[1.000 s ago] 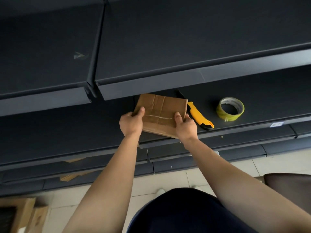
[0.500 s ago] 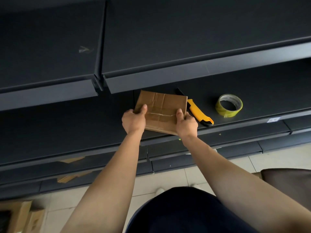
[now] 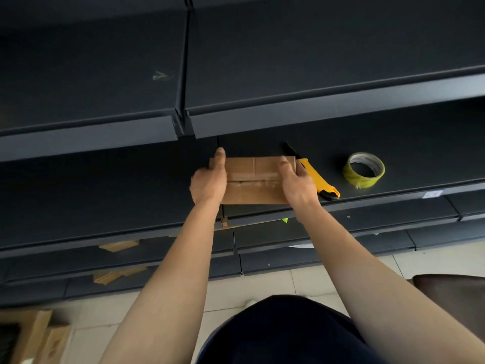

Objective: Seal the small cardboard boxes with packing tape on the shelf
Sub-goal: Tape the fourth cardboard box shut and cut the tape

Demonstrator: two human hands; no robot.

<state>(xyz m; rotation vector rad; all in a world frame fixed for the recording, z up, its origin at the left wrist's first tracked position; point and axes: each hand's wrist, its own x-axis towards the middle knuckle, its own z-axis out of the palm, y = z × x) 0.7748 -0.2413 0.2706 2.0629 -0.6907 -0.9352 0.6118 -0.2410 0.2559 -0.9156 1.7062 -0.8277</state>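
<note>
The small cardboard box (image 3: 253,179) is at the front edge of the dark shelf (image 3: 131,185), its taped seam facing up. The left hand (image 3: 208,181) grips its left end with the thumb over the top, and the right hand (image 3: 298,183) grips its right end. A yellow utility knife (image 3: 319,179) lies just beside the right hand, with the tape roll (image 3: 363,169) farther right.

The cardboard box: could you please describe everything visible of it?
The cardboard box is small, flat and brown. Glossy clear tape runs left to right along the middle seam; a crease crosses the far half. It sits at the front edge of the dark shelf. The left hand grips its left end, thumb along the far corner; the right hand grips its right end. A yellow utility knife lies close beside it; contact is unclear.
</note>
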